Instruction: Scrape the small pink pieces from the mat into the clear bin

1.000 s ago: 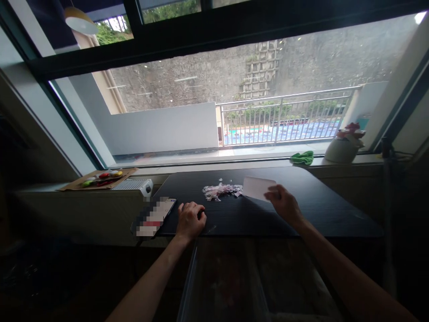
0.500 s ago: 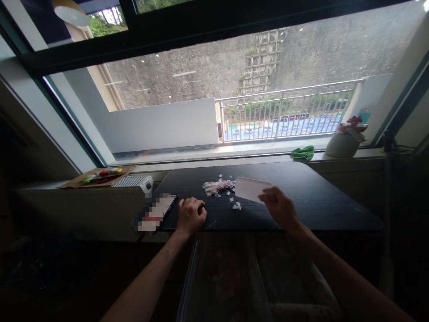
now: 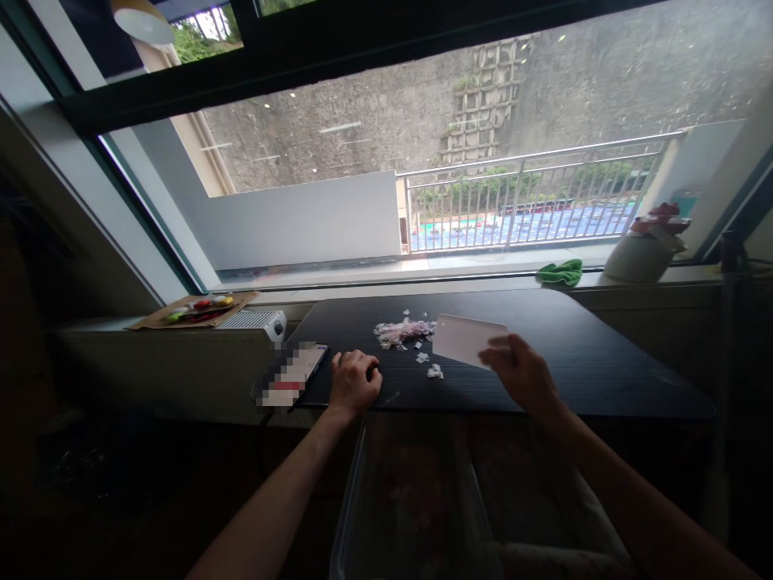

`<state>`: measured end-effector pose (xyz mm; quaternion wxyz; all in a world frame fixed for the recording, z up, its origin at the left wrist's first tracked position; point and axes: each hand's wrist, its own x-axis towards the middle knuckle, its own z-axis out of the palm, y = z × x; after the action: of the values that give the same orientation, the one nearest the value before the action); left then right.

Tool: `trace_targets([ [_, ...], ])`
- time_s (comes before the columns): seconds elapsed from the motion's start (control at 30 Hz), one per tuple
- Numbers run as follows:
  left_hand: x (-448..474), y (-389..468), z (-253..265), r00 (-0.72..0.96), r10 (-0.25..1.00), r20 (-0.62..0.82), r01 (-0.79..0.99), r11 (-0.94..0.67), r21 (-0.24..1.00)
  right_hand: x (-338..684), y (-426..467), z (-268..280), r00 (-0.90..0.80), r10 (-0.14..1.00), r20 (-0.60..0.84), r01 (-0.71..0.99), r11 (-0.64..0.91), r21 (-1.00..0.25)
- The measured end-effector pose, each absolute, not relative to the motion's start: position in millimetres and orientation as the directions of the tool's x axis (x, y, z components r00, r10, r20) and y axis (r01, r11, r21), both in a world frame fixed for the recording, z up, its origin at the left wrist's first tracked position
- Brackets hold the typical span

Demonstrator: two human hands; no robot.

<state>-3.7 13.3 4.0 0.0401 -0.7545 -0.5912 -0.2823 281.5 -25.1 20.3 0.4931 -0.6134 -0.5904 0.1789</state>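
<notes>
My right hand (image 3: pixel 524 372) pinches the right edge of a thin, pale card (image 3: pixel 468 340), tilted up above the dark table (image 3: pixel 580 346). Just left of the card lies a heap of small, pale pinkish paper scraps (image 3: pixel 402 332), partly behind its edge. Several loose white scraps (image 3: pixel 435 371) are scattered in front of the heap. On the table's near left, my left hand (image 3: pixel 355 380) rests with loosely bent fingers, a gap showing between thumb and forefinger. Beside it is a phone (image 3: pixel 315 356), its screen blurred out.
An open clear plastic bin (image 3: pixel 347 515) stands below the table's front edge. Along the sill are a green cloth (image 3: pixel 560 273) and a pale pot-like container (image 3: pixel 640 256). A white radiator (image 3: pixel 254 322) and brown paper (image 3: pixel 145 321) with colourful items lie left.
The view has turned slightly left, so everything sits a little farther right. The middle loose scrap before the heap looks larger. My right hand still holds the card; my left stays on the table.
</notes>
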Motion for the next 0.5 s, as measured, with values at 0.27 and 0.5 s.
trace_targets([
  [0.27,-4,12,5,0.152,0.867,0.475,0.916,-0.304,0.262,300,-45,23,0.362,0.863,0.353,0.578,0.089,-0.811],
  [0.5,-5,12,6,0.158,0.861,0.484,0.915,-0.312,0.257,311,-53,29,0.389,0.849,0.356,0.641,0.028,-0.767],
])
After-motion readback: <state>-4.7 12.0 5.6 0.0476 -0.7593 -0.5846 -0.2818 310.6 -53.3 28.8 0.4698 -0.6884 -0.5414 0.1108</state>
